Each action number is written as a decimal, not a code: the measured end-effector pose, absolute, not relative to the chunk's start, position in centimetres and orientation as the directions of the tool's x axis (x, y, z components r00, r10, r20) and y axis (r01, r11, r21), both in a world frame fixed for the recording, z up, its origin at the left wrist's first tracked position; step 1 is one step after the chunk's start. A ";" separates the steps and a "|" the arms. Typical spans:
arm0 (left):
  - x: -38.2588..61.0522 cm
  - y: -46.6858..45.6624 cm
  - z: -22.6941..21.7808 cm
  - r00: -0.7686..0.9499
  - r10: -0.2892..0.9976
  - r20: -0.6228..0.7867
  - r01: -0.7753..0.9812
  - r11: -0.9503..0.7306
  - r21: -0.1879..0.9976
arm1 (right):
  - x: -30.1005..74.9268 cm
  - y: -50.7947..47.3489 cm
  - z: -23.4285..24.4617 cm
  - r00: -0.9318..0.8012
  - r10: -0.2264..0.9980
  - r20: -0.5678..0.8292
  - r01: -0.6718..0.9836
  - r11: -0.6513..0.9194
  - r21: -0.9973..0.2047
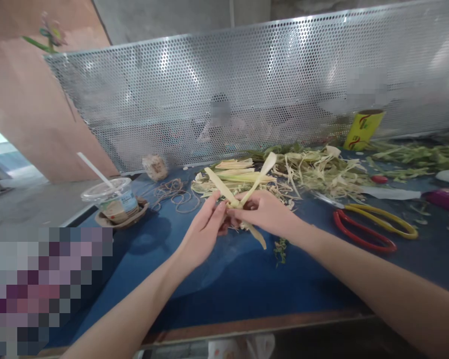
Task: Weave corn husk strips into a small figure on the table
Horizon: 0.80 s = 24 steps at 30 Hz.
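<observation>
Over the blue-topped table, my left hand (pixel 204 224) and my right hand (pixel 267 212) meet at the middle of the view. Both are closed on pale yellow-green leaf strips (pixel 262 174) that cross in a small folded knot between the fingertips. Two strip ends stick up in a V, and another hangs down below my right hand. My fingers partly hide the knot. Behind my hands lies a pile of cut pale leaf strips (pixel 239 164). A green sprig (pixel 280 250) rests on the table just below my right wrist.
Scissors with red and yellow handles (pixel 364 242) and a knife (pixel 391 193) lie at right. A lidded cup (pixel 115 204) with a straw sits in a basket at left, near loose twine (pixel 172 192). Shredded leaves (pixel 322 169) and a yellow tube (pixel 364 130) stand before the perforated metal screen (pixel 194 89).
</observation>
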State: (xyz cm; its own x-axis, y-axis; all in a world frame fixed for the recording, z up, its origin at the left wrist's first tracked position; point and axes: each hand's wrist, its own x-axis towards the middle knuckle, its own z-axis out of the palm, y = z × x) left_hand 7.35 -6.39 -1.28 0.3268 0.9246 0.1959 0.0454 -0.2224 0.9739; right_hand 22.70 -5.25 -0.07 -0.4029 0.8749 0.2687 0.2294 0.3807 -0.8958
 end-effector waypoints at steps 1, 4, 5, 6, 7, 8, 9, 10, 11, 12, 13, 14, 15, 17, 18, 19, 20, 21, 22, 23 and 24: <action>7.3 -6.4 -1.2 0.335 0.921 0.198 0.062 -0.231 0.971 | 22.8 -5.0 -0.1 -0.403 0.873 0.276 0.194 0.376 -0.906; 7.2 -6.5 -1.1 0.340 0.917 0.210 0.122 -0.264 0.957 | 23.3 -4.2 -0.1 -0.359 0.890 0.283 0.110 0.341 -0.934; 7.2 -6.5 -1.0 0.341 0.914 0.219 0.128 -0.276 0.953 | 23.4 -4.0 -0.1 -0.344 0.896 0.282 0.090 0.330 -0.940; 7.1 -6.6 -1.0 0.349 0.909 0.227 0.127 -0.286 0.950 | 23.6 -3.7 -0.1 -0.339 0.898 0.279 0.066 0.319 -0.945; 7.1 -6.7 -0.9 0.363 0.902 0.236 0.121 -0.296 0.947 | 23.7 -3.6 -0.1 -0.338 0.899 0.278 0.036 0.308 -0.951; 7.1 -6.7 -0.9 0.378 0.893 0.244 0.117 -0.307 0.944 | 23.7 -3.5 -0.1 -0.340 0.898 0.280 0.005 0.299 -0.954; 7.1 -6.7 -0.8 0.391 0.886 0.249 0.120 -0.317 0.941 | 23.7 -3.5 -0.1 -0.347 0.895 0.282 -0.022 0.293 -0.956; 7.0 -6.8 -0.7 0.407 0.880 0.246 0.128 -0.321 0.938 | 23.6 -3.6 -0.1 -0.362 0.888 0.283 -0.043 0.288 -0.957; 7.0 -6.8 -0.6 0.424 0.874 0.238 0.136 -0.321 0.937 | 23.4 -3.7 -0.1 -0.384 0.879 0.282 -0.055 0.284 -0.957; 7.0 -6.8 -0.5 0.438 0.869 0.230 0.141 -0.319 0.937 | 23.3 -3.9 -0.1 -0.411 0.867 0.281 -0.062 0.281 -0.958; 6.9 -6.8 -0.4 0.443 0.868 0.223 0.143 -0.314 0.938 | 23.1 -4.1 -0.1 -0.438 0.855 0.279 -0.064 0.280 -0.958; 6.8 -6.8 -0.3 0.440 0.870 0.224 0.140 -0.313 0.939 | 23.0 -4.2 -0.2 -0.461 0.844 0.276 -0.062 0.279 -0.958; 6.7 -6.7 -0.3 0.423 0.874 0.240 0.134 -0.323 0.937 | 22.9 -4.4 -0.3 -0.474 0.837 0.274 -0.058 0.281 -0.958; 6.4 -6.4 -0.3 0.361 0.879 0.311 0.111 -0.371 0.922 | 22.8 -4.5 -0.4 -0.474 0.837 0.274 -0.038 0.292 -0.956; 6.3 -6.2 -0.4 0.329 0.879 0.346 0.089 -0.393 0.915 | 22.7 -4.6 -0.5 -0.475 0.837 0.271 -0.027 0.294 -0.955; 6.1 -6.1 -0.5 0.300 0.878 0.373 0.060 -0.408 0.911 | 22.7 -4.7 -0.6 -0.479 0.836 0.268 -0.017 0.296 -0.955; 6.0 -5.9 -0.5 0.269 0.880 0.392 0.033 -0.415 0.909 | 22.7 -4.7 -0.6 -0.485 0.834 0.264 -0.008 0.297 -0.955; 5.9 -5.8 -0.6 0.238 0.885 0.401 0.018 -0.417 0.909 | 22.6 -4.8 -0.6 -0.490 0.832 0.261 0.002 0.300 -0.954; 5.9 -5.7 -0.5 0.216 0.889 0.403 0.020 -0.417 0.909 | 22.6 -4.9 -0.6 -0.493 0.831 0.259 0.012 0.304 -0.952; 5.9 -5.7 -0.5 0.199 0.892 0.406 0.046 -0.422 0.905 | 22.5 -4.9 -0.6 -0.491 0.831 0.259 0.024 0.311 -0.950; 6.0 -5.8 -0.4 0.188 0.891 0.414 0.087 -0.435 0.896 | 22.5 -5.0 -0.6 -0.485 0.834 0.263 0.037 0.320 -0.947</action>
